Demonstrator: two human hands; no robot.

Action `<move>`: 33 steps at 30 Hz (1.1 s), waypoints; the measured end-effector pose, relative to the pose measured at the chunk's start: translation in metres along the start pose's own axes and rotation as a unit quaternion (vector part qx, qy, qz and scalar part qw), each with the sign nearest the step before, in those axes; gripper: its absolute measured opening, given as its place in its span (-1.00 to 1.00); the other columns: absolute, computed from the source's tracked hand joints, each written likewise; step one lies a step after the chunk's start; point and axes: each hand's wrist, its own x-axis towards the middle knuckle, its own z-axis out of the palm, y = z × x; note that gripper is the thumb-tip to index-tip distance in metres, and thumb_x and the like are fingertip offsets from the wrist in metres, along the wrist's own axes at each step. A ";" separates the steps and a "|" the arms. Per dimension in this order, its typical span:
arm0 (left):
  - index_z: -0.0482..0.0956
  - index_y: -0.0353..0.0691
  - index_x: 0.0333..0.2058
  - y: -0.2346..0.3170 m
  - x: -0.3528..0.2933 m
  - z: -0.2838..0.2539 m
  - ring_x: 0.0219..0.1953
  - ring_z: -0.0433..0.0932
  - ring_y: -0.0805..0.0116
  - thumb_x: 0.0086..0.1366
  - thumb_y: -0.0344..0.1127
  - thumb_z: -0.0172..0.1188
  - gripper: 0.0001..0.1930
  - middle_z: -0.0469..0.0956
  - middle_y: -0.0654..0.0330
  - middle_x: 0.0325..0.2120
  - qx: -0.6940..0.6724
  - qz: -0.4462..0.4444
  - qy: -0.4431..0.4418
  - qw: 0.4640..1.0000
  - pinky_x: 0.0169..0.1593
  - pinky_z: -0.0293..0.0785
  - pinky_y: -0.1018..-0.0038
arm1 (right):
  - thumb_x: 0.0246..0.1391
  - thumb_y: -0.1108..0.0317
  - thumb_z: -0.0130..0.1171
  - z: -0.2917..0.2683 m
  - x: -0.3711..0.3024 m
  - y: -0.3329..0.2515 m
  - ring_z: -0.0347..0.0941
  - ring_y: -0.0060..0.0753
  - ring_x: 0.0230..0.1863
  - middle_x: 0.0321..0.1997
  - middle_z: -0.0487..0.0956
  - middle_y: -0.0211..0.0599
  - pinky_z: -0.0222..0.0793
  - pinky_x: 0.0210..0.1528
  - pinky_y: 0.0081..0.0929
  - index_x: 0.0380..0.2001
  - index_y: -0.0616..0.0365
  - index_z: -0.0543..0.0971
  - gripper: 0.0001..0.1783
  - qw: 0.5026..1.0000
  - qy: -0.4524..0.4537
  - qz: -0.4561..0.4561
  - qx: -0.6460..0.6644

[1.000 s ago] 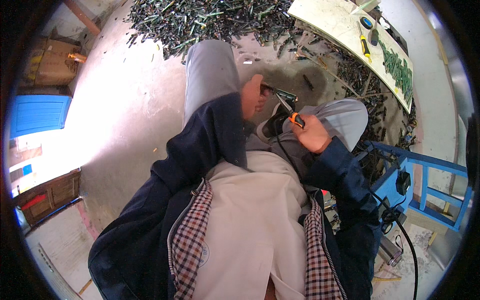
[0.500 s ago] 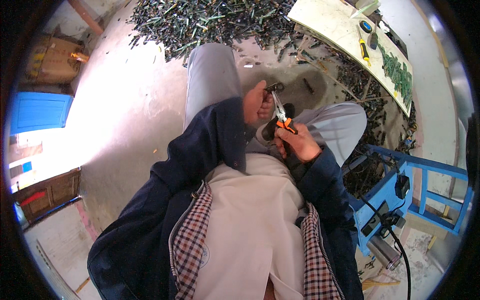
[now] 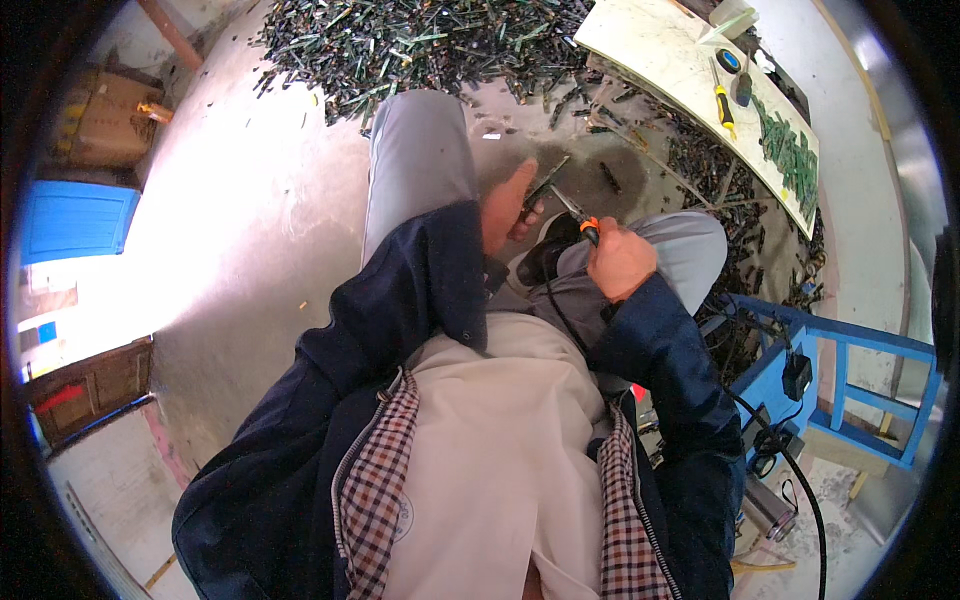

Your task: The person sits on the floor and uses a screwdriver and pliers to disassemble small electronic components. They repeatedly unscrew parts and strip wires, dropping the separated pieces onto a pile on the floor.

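My left hand [image 3: 512,208] is closed on a narrow dark green strip [image 3: 546,180], which slants up and away to the right from between thumb and fingers. In my right hand [image 3: 622,262] is a pair of pliers [image 3: 588,228] with orange and black handles. The pliers' jaws point up and left toward the strip; whether they touch it I cannot tell. Below the hands is a dark shoe [image 3: 545,258]. One dark piece [image 3: 610,178] lies on the floor just past the pliers.
A big heap of dark strips [image 3: 420,50] covers the floor ahead, with more along the right. A pale board [image 3: 660,50] at the upper right bears green strips [image 3: 788,155], a yellow-black screwdriver [image 3: 723,108] and a blue tape roll [image 3: 728,61]. A blue stool [image 3: 870,345] with black cables stands at right.
My right hand and the pliers have moved right and slightly up, away from my left hand. The piece in my left hand now shows as a strip pointing up to the right.
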 end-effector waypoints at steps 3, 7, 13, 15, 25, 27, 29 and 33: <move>0.25 -0.11 -0.61 -0.006 0.007 -0.002 -0.82 0.03 0.51 0.18 0.32 -0.14 -0.44 0.17 0.34 -0.80 0.044 0.004 0.012 0.999 -0.71 -0.07 0.49 | -0.13 0.33 0.15 0.000 0.003 -0.005 0.49 0.09 -0.42 -0.51 0.54 0.01 0.40 -0.39 -0.06 -0.37 0.21 0.43 -0.76 1.000 -0.018 0.001 0.005; 0.22 -0.09 -0.70 -0.006 0.005 -0.003 -0.84 -0.02 0.50 0.20 0.25 -0.13 -0.46 0.06 0.39 -0.87 0.028 -0.017 0.025 0.999 -0.71 -0.11 0.47 | -0.10 0.30 0.17 0.000 0.002 -0.008 0.47 0.12 -0.40 -0.50 0.53 0.04 0.38 -0.38 -0.06 -0.36 0.22 0.45 -0.75 0.998 -0.050 0.009 0.029; 0.15 -0.03 -0.73 0.010 -0.009 -0.002 -0.84 -0.10 0.53 0.25 0.22 -0.21 -0.47 -0.03 0.45 -0.87 -0.036 -0.098 -0.170 0.980 -0.72 -0.18 0.48 | 0.05 0.30 0.10 0.009 -0.004 0.019 0.44 -0.25 -0.59 -0.65 0.47 -0.26 0.31 -0.58 -0.35 -0.44 0.23 0.45 -0.80 0.934 -0.155 -0.001 0.321; 0.15 -0.02 -0.73 0.011 -0.010 -0.004 -0.84 -0.10 0.54 0.27 0.20 -0.26 -0.48 -0.03 0.45 -0.87 -0.067 -0.093 -0.246 0.963 -0.72 -0.18 0.49 | 0.05 0.30 0.10 -0.005 -0.010 0.013 0.40 -0.29 -0.63 -0.66 0.45 -0.26 0.28 -0.61 -0.38 -0.46 0.23 0.44 -0.80 0.840 -0.235 0.077 0.482; 0.20 -0.05 -0.71 -0.001 -0.001 -0.006 -0.85 -0.02 0.52 0.31 0.20 -0.31 -0.45 0.09 0.39 -0.87 -0.158 -0.058 -0.378 0.911 -0.73 -0.07 0.53 | 0.12 0.29 0.04 -0.005 -0.036 -0.033 0.33 -0.42 -0.64 -0.59 0.42 -0.33 0.26 -0.62 -0.47 -0.40 0.19 0.43 -0.83 0.531 -0.288 0.135 0.785; 0.22 -0.06 -0.70 -0.001 -0.004 -0.002 -0.85 -0.01 0.51 0.29 0.25 -0.31 -0.43 0.12 0.36 -0.86 -0.113 -0.058 -0.287 0.949 -0.73 -0.06 0.52 | 0.10 0.29 0.06 -0.005 -0.035 -0.027 0.35 -0.38 -0.63 -0.62 0.43 -0.32 0.26 -0.60 -0.43 -0.44 0.20 0.45 -0.81 0.663 -0.259 0.107 0.694; 0.25 -0.08 -0.69 0.002 -0.010 0.004 -0.84 0.00 0.50 0.26 0.30 -0.31 -0.40 0.13 0.34 -0.85 -0.053 -0.060 -0.131 0.988 -0.72 -0.07 0.51 | 0.07 0.28 0.10 -0.004 -0.028 -0.010 0.36 -0.29 -0.64 -0.65 0.45 -0.27 0.27 -0.58 -0.36 -0.48 0.22 0.47 -0.79 0.814 -0.229 0.070 0.530; 0.31 -0.14 -0.65 -0.011 0.004 -0.005 -0.81 0.03 0.49 0.20 0.40 -0.32 -0.33 0.16 0.33 -0.82 0.030 0.031 -0.082 0.996 -0.70 -0.06 0.49 | 0.01 0.36 0.12 -0.030 -0.023 -0.005 0.40 -0.04 -0.62 -0.66 0.47 -0.08 0.34 -0.53 -0.28 -0.42 0.23 0.47 -0.86 0.974 -0.037 -0.041 0.219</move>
